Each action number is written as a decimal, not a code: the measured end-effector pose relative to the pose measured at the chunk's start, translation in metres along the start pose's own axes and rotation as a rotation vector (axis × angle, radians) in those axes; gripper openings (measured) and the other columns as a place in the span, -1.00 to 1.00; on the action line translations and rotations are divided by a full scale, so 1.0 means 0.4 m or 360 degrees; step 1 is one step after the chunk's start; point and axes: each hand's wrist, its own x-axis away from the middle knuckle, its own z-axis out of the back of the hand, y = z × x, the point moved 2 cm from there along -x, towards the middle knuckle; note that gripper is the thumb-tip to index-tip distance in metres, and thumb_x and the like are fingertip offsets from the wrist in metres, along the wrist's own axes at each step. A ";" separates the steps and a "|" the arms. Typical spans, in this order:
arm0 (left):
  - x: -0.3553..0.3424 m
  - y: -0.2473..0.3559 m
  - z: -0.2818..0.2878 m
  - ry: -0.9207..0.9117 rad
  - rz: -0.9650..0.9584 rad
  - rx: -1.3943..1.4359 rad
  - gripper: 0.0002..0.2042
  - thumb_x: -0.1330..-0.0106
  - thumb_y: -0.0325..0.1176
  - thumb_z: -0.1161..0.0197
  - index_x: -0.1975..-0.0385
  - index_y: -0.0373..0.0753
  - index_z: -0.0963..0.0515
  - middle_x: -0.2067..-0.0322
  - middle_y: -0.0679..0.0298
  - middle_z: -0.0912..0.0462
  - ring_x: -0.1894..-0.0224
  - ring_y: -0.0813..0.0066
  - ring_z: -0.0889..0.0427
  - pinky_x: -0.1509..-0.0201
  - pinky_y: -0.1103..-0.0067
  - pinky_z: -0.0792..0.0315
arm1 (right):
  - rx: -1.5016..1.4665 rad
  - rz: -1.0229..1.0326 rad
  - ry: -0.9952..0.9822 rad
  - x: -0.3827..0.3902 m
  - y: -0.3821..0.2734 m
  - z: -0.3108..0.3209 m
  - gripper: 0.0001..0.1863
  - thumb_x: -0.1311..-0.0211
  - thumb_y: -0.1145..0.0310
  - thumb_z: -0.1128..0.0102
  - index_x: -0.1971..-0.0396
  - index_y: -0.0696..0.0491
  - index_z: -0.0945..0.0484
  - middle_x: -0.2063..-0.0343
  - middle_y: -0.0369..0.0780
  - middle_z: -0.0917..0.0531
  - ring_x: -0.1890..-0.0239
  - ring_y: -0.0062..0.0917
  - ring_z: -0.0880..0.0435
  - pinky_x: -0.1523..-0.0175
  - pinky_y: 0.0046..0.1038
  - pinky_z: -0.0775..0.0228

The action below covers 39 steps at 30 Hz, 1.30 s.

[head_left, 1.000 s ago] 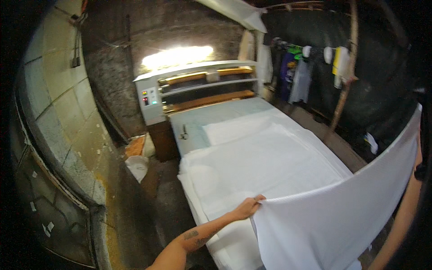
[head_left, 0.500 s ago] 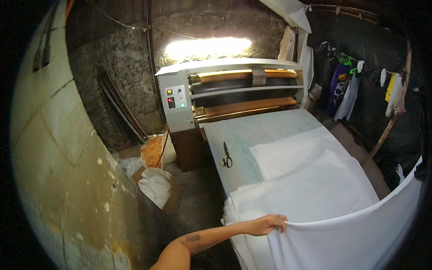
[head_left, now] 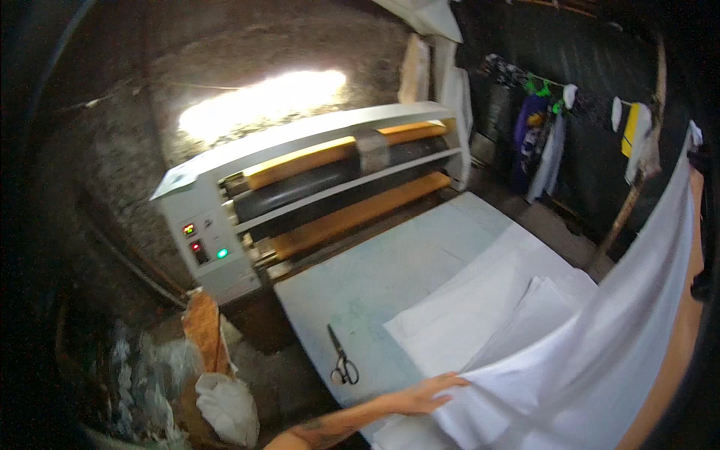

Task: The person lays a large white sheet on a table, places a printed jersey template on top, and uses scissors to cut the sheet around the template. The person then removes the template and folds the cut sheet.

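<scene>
A large white sheet (head_left: 600,375) stretches from the lower middle up to the right rim. My left hand (head_left: 427,394) grips its lower edge at the near end of the pale blue-grey table (head_left: 390,277), fingers laid out along the cloth. My right forearm (head_left: 675,360) rises along the right edge behind the sheet. The raised end hangs from my right hand, which is mostly hidden at the rim. Under the sheet, a stack of folded white cloth (head_left: 465,315) lies on the table.
Scissors (head_left: 343,360) lie on the table left of my left hand. A roller ironing machine (head_left: 330,180) with lit buttons on its panel (head_left: 201,247) stands at the table's far end. Clothes (head_left: 547,142) hang at the back right. White bundles (head_left: 225,405) lie on the floor at left.
The view has swung left and closer to the machine. My left hand with the sheet's edge has moved down toward the table's near end, and the sheet now rises higher at right.
</scene>
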 end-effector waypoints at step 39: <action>-0.121 -1.234 1.262 0.0556 0.1387 -0.0743 -0.68 -0.33 -0.30 -0.05 -0.01 -0.30 -0.47 -0.05 -0.02 -0.47 -0.04 0.07 -0.46 -0.14 0.32 -0.31 | 0.1905 -0.0300 -0.1603 1.562 2.054 -1.247 -0.55 -0.22 0.22 -0.08 -0.12 -0.03 -0.37 -0.28 0.01 -0.15 -0.24 -0.02 -0.24 -0.27 -0.02 -0.09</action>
